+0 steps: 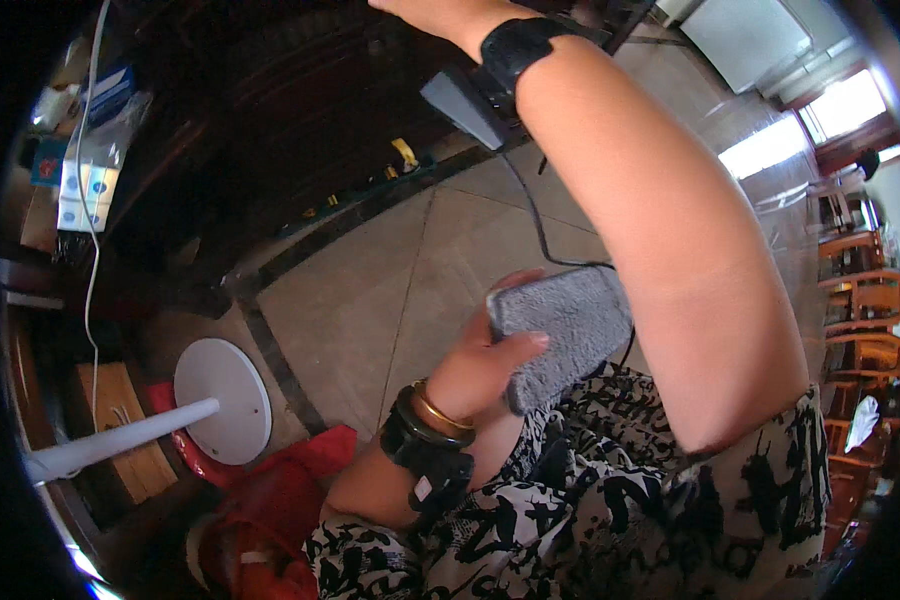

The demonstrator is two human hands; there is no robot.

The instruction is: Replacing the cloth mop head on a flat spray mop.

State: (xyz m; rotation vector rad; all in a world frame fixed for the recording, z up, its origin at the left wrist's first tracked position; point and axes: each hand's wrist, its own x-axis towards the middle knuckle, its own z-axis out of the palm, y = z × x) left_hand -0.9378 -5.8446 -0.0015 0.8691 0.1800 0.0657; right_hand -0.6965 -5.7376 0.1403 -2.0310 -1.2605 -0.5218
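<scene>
My left hand point(498, 362) grips a grey, fuzzy, rectangular pad point(562, 325) by its left side, thumb on top and fingers underneath. My right arm reaches up across the view, and my right hand point(440, 14) is mostly cut off by the top edge, its fingers hidden. A black strap point(515, 48) circles the right wrist. Beside it is a dark grey wedge-shaped device point(467, 112), from which a black cable point(535, 220) runs down behind the pad. On the left wrist are a gold-coloured bangle point(438, 408) and a black strap point(400, 432).
A white round stand base point(225, 400) with a pole lies at the left, near red cloth point(270, 520). Dark furniture point(280, 110) fills the upper left. A white cable point(92, 290) hangs by a patterned packet point(90, 195). Wooden chairs point(865, 300) line the right.
</scene>
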